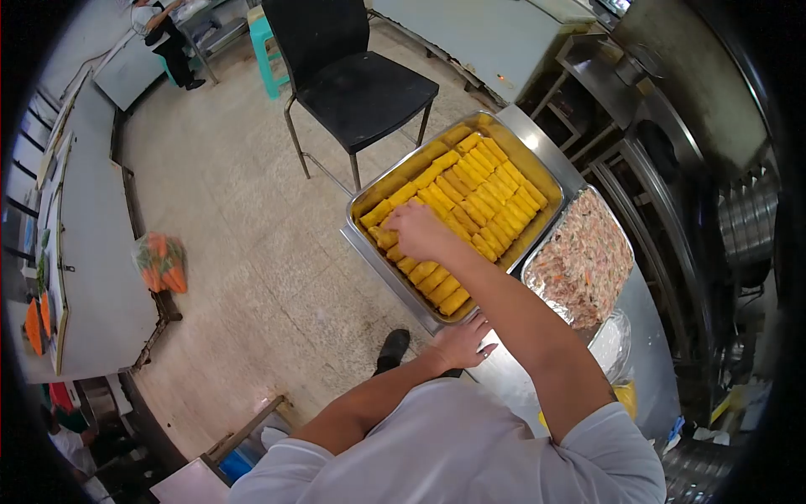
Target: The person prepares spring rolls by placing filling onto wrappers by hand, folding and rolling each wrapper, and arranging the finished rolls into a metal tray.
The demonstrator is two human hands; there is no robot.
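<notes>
A deep metal tray (495, 124) holds rows of yellow rolls (457, 191), which look like spring rolls. My right hand (416, 231) reaches over the tray's left side. Its fingers are closed at a yellow spring roll (384, 238) near the left wall; the fingertips are partly hidden by the hand. My left hand (462, 344) rests with its fingers apart at the table edge, just below the tray's near corner, and holds nothing. Right of the tray stands a second tray of shredded, pinkish filling (583, 252) with orange bits.
The trays stand on a metal table (646, 336), with a clear plastic bag (613, 344) near the filling. Beyond it is a black chair (361, 92). A bag of carrots (159, 262) lies on the floor at left. Another person (164, 38) stands far back at left.
</notes>
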